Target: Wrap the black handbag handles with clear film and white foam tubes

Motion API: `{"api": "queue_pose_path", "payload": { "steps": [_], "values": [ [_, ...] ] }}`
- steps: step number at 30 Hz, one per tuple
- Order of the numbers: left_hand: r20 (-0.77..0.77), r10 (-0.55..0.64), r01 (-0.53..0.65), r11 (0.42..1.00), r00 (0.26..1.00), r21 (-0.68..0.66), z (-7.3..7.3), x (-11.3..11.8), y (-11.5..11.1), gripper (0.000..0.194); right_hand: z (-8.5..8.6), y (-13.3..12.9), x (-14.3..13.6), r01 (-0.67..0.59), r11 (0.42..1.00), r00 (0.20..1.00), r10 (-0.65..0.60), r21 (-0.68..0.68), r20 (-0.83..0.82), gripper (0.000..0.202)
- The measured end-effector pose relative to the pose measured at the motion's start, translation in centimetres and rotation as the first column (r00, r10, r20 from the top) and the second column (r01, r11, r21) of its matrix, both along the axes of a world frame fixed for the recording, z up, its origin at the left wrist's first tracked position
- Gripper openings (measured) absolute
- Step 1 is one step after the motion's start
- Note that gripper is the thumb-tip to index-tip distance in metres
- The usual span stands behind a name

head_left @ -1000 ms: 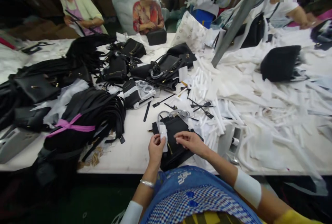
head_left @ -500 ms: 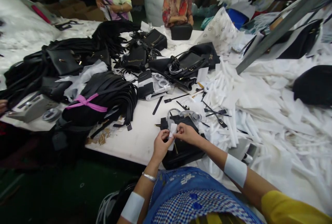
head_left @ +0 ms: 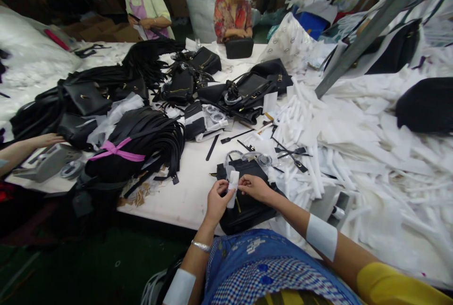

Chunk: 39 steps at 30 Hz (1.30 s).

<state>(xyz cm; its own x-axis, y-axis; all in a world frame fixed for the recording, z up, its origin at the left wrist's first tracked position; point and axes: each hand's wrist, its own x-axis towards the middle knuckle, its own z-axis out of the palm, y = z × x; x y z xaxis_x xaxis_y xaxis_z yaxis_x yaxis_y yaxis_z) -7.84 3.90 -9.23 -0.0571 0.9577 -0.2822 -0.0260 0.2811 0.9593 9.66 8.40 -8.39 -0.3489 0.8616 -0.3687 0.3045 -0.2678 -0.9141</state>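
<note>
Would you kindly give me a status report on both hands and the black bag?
Left hand pinching white wrapping; right hand at its edge. Black bag lying underneath. Loose black straps just beyond.

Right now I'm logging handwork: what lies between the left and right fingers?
In the head view, a white strip lies between left hand and right hand, over the black bag.

Single head-worn view, directed forward and steeply down from above the wearer's blue denim apron with checked trim point(head_left: 262, 258), which fills the bottom edge at close range. The long white work table point(head_left: 177, 201) crosses the middle distance; the seated person in a red patterned shirt point(head_left: 231, 17) lies farther off, near the top edge.
</note>
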Motion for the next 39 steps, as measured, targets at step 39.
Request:
{"api": "queue_pose_path", "payload": {
  "steps": [39],
  "values": [
    [0.144, 0.044, -0.021, 0.988, 0.989, -0.152, 0.3, -0.6, 0.1, 0.046, -1.6, 0.7, -3.8, 0.023, 0.984, 0.863, -0.108, 0.175, 0.493, 0.014]
  ]
}}
